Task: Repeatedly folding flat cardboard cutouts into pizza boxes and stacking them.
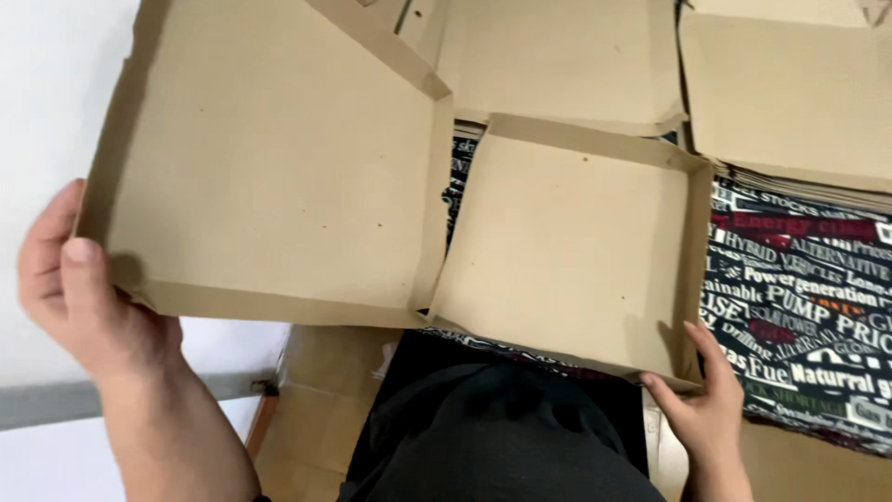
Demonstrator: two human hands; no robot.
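Both hands, left and right, grasping open cardboard box, long axis left-right.

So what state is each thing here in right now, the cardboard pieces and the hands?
Left tray half: walls folded up, held tilted.
Right tray half: walls folded up, joined to the left half.
Left hand: gripping the left half's corner.
Right hand: gripping the right half's corner.
Flat cardboard stack: unfolded, lying flat.
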